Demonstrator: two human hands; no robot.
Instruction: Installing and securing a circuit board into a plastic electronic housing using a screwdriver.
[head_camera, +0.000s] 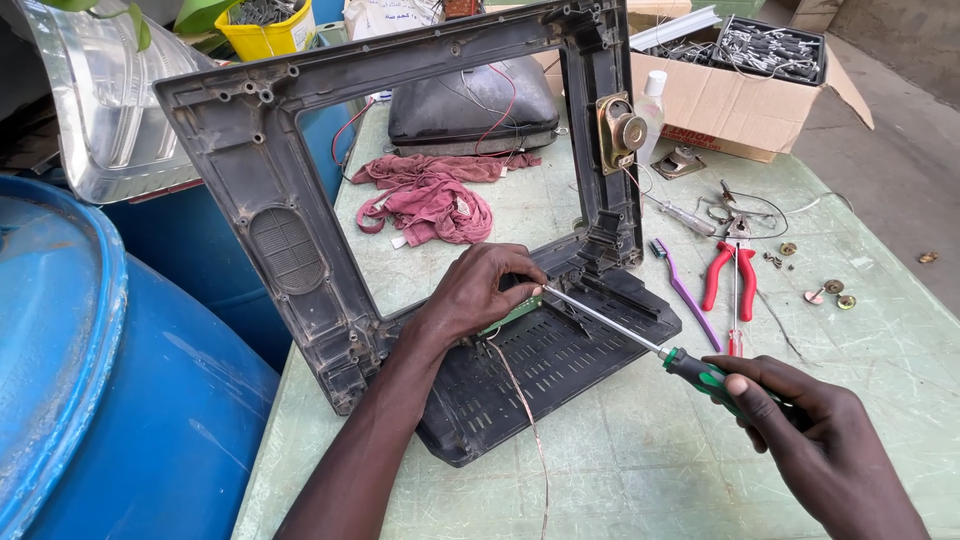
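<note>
Left hand is curled shut, fingertips pinching the screwdriver tip against the frame's lower rail. Right hand is wrapped closed around the green-and-black handle, shaft angled up-left to the left hand.

Frame: one dark grey moulded plastic TV bezel, dusty, standing tilted on the counter, large rectangular opening, oval slotted grille on its left post. One brass-coloured round speaker is fixed to the right post. Its base is a flat slotted plastic tray lying on the counter, under the left hand. A thin wire trails from there toward the near edge.

Counter: pale green, scratched, worn.

Around it:
- 1 crumpled red rag, behind the frame
- 1 dark picture tube, face down (past the rag)
- 1 pair of red-handled pliers, right of the frame
- 1 purple toothbrush, between frame and pliers
- 1 open cardboard box with a black tray of metal bits
- 1 blue plastic drum, smooth, at left
- a few small round metal parts, count unclear
</note>
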